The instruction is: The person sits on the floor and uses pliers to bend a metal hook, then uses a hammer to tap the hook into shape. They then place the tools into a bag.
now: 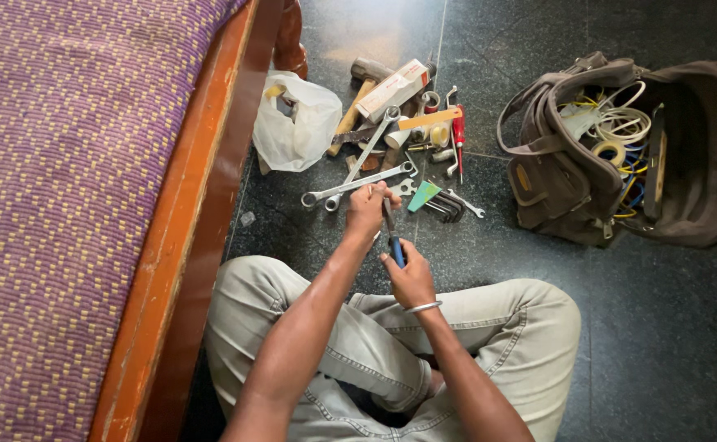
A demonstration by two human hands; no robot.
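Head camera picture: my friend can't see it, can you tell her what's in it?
A person sitting cross-legged on a dark floor holds a blue-handled tool with the right hand and left hand. Beyond lie wrenches, a hammer, a white plastic bag and an open brown tool bag; a purple bed is at left.

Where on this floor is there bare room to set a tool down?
Bare floor lies between the tool pile and the brown bag, and right of the knee, below the bag. A smaller patch sits between the bed frame and the wrenches. Ahead of both hands, around the plastic bag, it is crowded.
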